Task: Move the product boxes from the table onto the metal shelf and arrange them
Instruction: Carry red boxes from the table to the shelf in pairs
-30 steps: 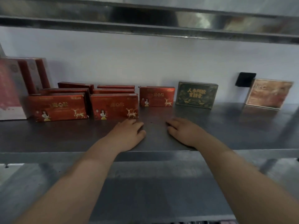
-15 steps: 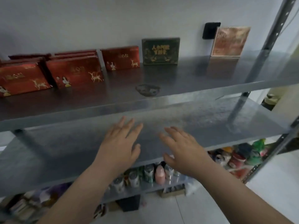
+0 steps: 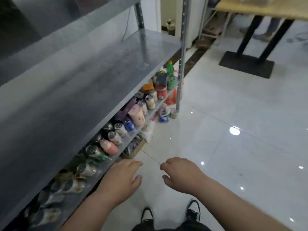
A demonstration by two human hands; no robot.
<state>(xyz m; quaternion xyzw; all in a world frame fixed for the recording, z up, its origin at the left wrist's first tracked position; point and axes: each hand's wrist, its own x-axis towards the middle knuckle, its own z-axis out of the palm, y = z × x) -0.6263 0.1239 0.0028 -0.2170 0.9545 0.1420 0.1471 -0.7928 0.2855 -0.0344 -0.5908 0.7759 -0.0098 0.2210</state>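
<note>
The grey metal shelf (image 3: 93,77) fills the left of the view, its middle board bare and slanting away to the upper right. My left hand (image 3: 120,180) hangs palm down in front of the shelf's lower edge, fingers loosely apart, holding nothing. My right hand (image 3: 181,175) hovers beside it over the white floor, fingers curled a little, also with nothing in it. A wooden table (image 3: 260,7) with black legs stands at the top right. No product box is in view.
Several cans and bottles (image 3: 116,132) lie on the lowest board. A steel upright (image 3: 182,52) marks the shelf's right end. Glossy white floor tiles (image 3: 233,130) stretch to the right. The table's black base plate (image 3: 246,64) rests on the floor. My shoes (image 3: 191,212) show at the bottom.
The view has swung down and right, away from the shelf with the red boxes toward the floor and table. Both hands came off the shelf and dropped low, still holding nothing.
</note>
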